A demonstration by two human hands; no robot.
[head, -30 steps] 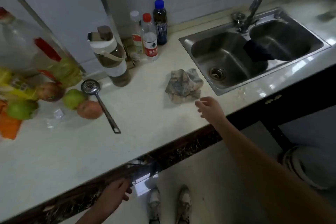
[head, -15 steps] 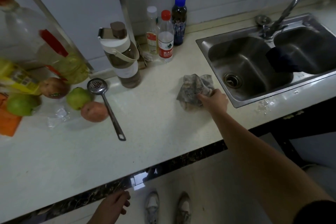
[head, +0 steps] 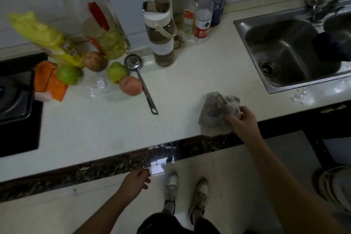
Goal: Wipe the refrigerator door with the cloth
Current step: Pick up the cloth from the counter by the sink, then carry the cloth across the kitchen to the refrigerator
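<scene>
Now the right hand (head: 242, 120), closed on the crumpled grey cloth (head: 215, 113), is dragging it from beside the sink (head: 252, 47) toward the countertop (head: 114, 129) edge at lower right, while the left hand (head: 133, 182), loosely curled and empty, is hanging below.

Right hand (head: 242, 121) gripping crumpled cloth (head: 216, 112) at counter (head: 171, 123) edge; left hand (head: 133, 183) below, empty.

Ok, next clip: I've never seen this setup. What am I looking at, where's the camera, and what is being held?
No machine here: a person wears a camera on the head, looking down at their own hands and shoes. The right hand grips a crumpled cloth at the front edge of a pale counter. The left hand hangs empty below the edge. On the counter lie fruit, a strainer ladle and bottles, with a sink to the right. No refrigerator is in view.
</scene>
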